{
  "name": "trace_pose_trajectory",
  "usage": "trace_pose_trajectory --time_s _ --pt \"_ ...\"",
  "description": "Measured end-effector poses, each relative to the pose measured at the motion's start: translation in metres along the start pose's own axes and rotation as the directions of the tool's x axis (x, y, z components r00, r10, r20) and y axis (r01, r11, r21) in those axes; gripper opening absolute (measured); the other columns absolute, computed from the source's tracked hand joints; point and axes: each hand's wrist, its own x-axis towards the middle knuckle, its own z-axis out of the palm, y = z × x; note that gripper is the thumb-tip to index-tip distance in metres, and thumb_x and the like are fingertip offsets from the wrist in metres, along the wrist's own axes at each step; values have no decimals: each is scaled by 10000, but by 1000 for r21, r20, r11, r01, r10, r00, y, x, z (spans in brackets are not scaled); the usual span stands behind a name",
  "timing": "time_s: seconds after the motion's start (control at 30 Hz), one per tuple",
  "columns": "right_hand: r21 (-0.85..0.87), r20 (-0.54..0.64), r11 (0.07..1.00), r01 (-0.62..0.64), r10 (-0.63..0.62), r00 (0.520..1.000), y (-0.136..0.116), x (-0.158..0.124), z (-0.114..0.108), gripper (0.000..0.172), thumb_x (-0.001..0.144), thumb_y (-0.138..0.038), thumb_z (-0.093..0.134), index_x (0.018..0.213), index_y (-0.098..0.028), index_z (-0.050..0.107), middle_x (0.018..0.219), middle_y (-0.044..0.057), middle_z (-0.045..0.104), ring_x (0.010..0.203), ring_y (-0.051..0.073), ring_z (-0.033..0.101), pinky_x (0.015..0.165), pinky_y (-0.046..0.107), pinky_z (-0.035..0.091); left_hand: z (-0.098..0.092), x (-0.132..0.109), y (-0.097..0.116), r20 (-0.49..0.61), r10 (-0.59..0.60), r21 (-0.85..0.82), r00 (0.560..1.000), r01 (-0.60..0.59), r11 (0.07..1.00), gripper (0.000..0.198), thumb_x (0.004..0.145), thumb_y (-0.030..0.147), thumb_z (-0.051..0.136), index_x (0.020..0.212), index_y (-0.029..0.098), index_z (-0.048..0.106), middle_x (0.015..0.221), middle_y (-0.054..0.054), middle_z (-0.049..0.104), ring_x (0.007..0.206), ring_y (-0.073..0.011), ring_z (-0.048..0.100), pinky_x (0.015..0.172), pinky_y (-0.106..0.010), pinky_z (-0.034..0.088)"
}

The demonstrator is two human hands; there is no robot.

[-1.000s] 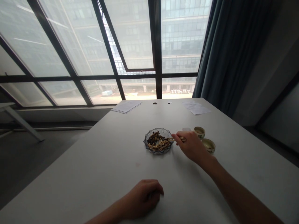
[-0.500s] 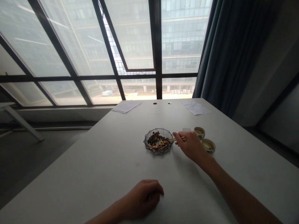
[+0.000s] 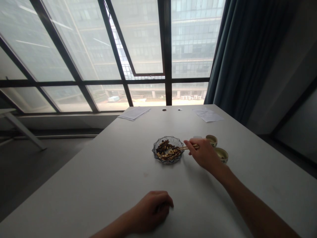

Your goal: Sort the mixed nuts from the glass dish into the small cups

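A clear scalloped glass bowl point(image 3: 155, 152) stands mid-table, holding a mix of dark and light nut- or seed-like pieces point(image 3: 168, 151). My right hand point(image 3: 201, 151) grips a pair of light chopsticks point(image 3: 184, 148) from the right; their tips reach in among the pieces. Whether the tips pinch a piece is too small to tell. Just beyond that hand are two small pale-green cups, a far cup point(image 3: 212, 140) and a near cup point(image 3: 222, 154), both partly covered by it. My left hand point(image 3: 153, 210) rests loosely curled on the table nearer me, with nothing seen in it.
The white table point(image 3: 111, 172) runs toward the windows. Stacked papers point(image 3: 134, 113) lie at its far left and another sheet point(image 3: 208, 115) at its far right. A small pale item point(image 3: 197, 137) lies behind my right hand. A dark curtain point(image 3: 237, 66) hangs at the right.
My right hand has shifted very slightly to the right with the chopsticks, their tips still in the bowl. The left hand stays where it was.
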Motion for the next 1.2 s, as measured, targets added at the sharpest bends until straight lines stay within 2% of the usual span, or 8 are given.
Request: trace_pose_trajectory --time_s 0.33,0.63,0.9,1.03,1.2 --pt "0 44 997 77 -77 996 4 1 8 385 1018 -325 549 660 -192 595 674 30 649 679 184 587 662 293 347 0 1 0 13 -23 10 1000 23 1000 237 859 113 531 1006 216 686 885 -11 693 776 -146 605 760 -239 467" --pt "64 79 997 50 -55 995 7 2 9 476 1036 -431 498 669 -174 658 672 53 689 654 181 593 659 291 373 0 1 1 5 -12 -4 1000 12 1000 251 851 96 526 1005 217 683 898 -13 698 792 -147 618 771 -237 471" --pt "90 33 996 22 -25 999 12 3 12 509 1032 -445 496 622 -177 636 651 62 705 624 180 618 637 288 396 0 2 1 3 -14 -12 1000 14 1000 252 846 96 525 1002 212 685 901 -17 712 784 -149 623 758 -239 480" --pt "118 -18 993 19 -17 1000 8 3 -2 474 1018 -454 523 684 -172 707 661 53 724 618 187 659 641 293 435 0 1 0 -2 -11 -14 1000 11 1000 265 841 80 523 1000 216 686 897 -10 703 791 -144 622 764 -233 477" --pt "225 -113 972 -63 90 990 6 -1 -39 467 981 -526 570 718 -173 728 688 66 756 639 221 738 608 295 516 2 -1 -3 -8 -11 -7 1000 11 1000 268 847 82 527 1016 221 682 901 -6 688 783 -139 611 751 -225 469"
